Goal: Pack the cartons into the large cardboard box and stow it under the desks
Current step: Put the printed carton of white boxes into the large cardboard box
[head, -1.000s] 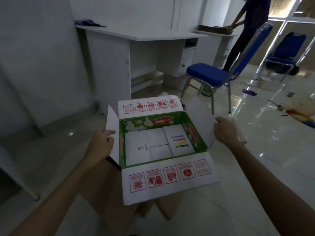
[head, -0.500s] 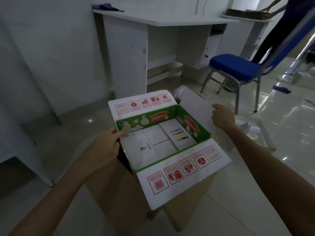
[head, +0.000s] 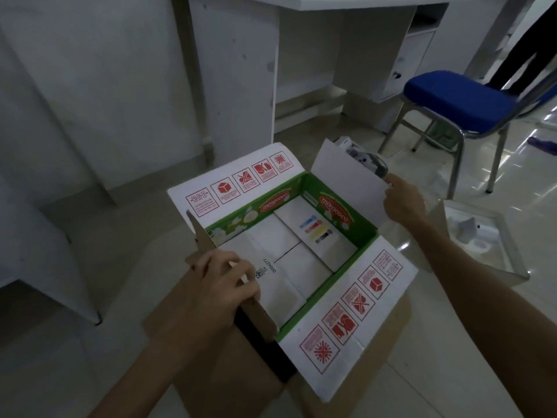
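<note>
A large cardboard box (head: 355,315) with green inner walls and red handling symbols on its white flaps stands open on the floor in front of me. Several white cartons (head: 301,260) lie flat inside, filling the bottom. My left hand (head: 220,285) grips the near-left side flap and folds it inward over the cartons. My right hand (head: 404,200) holds the edge of the far-right side flap (head: 346,173), which stands up. The two long flaps lie spread outward.
White desks (head: 241,70) stand against the wall behind the box, with open space beneath. A blue chair (head: 458,98) is at the right, another person's legs behind it. A shallow tray (head: 494,254) with white items sits on the glossy floor at right.
I have leaned closer to the box. My left hand has taken the left side flap and turned it up and inward. My right hand stays on the right flap.
</note>
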{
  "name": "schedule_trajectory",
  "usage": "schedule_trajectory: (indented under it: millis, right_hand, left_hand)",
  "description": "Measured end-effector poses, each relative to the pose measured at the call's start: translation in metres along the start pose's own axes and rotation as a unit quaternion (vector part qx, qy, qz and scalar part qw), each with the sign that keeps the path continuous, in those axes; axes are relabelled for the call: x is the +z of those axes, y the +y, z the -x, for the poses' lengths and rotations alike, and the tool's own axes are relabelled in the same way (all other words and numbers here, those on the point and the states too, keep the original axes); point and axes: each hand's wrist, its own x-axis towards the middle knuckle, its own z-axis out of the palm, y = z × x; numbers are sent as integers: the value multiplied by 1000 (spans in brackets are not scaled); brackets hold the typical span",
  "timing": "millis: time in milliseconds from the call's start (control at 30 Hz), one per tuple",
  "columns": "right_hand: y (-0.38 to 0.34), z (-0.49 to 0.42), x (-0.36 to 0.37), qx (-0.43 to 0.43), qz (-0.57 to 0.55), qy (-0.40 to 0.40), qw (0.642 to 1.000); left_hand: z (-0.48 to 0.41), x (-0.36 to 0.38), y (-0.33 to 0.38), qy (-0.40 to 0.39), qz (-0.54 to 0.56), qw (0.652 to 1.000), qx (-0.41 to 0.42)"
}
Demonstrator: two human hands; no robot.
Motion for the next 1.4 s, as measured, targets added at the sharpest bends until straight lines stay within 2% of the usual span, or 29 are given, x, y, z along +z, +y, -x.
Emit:
schedule_trajectory:
  millis: [133,333,533,733,900,1167,1300,1400]
  right_hand:
    - [14,-5,6,-13,10,10,1000]
    - [16,18,25,-47,86,2,995]
    - [9,44,50,-90,82,2,993]
    - [-3,42,84,-105,64,-74,990]
    - [7,48,118,-84,50,-118,988]
    - [27,71,155,-28,107,-217,970]
    - [21,74,154,-49,141,-261,954]
    - [17,86,150,-76,173,-290,938]
  left_hand:
    - [4,2,9,-30,-20,998,43]
    - [20,7,25,-78,65,995,20]
    - [37,28,27,-133,18,990,36]
    - [43,62,7,-230,15,973,26]
    - [45,98,-6,-297,48,954,-16]
    - [41,130,-12,-432,113,893,-54]
    - [31,139,-14,-512,95,851,-63]
    - [25,143,-15,-558,130,812,-110]
